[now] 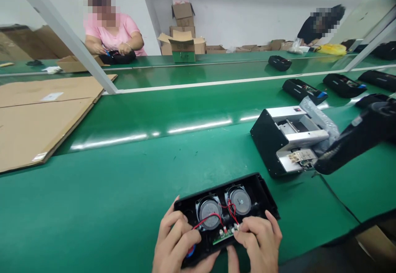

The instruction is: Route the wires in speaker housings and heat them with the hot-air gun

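An open black speaker housing [260, 190] lies on the green bench at the bottom centre, with two round speaker drivers [210, 212] inside, red wires and a small green circuit board [223, 236]. My left hand [175, 244] grips the housing's left end, thumb on the inside near a red wire. My right hand [260, 240] holds the near right edge, its fingertips pinching at the wires beside the circuit board.
A black and silver box-shaped device [286, 138] stands to the right, with a dark tool [355, 141] reaching over it. Several black speaker housings [301, 89] lie on the belt beyond. Flat cardboard [34, 116] covers the left. Two other people work at the far side.
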A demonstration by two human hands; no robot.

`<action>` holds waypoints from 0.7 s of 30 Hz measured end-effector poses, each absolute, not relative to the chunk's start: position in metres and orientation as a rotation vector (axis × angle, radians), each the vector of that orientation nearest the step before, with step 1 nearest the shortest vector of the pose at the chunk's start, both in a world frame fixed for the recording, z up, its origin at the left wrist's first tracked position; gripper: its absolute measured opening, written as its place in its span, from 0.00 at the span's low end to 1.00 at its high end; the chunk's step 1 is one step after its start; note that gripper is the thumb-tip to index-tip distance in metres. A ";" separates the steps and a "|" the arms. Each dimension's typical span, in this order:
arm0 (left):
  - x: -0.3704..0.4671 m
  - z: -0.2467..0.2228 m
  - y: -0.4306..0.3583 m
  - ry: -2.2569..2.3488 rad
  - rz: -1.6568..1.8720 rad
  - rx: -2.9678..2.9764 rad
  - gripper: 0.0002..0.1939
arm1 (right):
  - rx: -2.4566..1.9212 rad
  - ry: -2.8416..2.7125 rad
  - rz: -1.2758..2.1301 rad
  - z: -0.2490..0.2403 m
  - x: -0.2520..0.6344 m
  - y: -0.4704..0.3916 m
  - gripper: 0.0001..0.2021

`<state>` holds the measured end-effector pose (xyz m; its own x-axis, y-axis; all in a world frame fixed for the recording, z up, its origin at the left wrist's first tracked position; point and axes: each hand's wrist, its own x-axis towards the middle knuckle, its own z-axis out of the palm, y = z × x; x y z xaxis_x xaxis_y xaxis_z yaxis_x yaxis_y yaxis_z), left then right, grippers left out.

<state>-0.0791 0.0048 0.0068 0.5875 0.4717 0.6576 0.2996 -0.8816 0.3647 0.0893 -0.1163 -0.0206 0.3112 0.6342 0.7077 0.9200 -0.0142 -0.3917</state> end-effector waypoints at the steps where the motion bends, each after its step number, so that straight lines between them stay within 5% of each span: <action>1: -0.079 0.006 0.004 0.661 1.178 2.577 0.13 | -1.743 -1.400 -0.418 -0.020 0.088 -0.115 0.08; 21: -0.076 0.006 0.005 0.681 1.177 2.557 0.13 | -1.756 -1.343 -0.374 -0.015 0.083 -0.113 0.09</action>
<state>-0.0760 0.0045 0.0060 0.5658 0.5078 0.6496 0.3100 -0.8610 0.4031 0.0831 -0.1129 -0.0146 0.3730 0.6300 0.6811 0.8915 -0.0400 -0.4512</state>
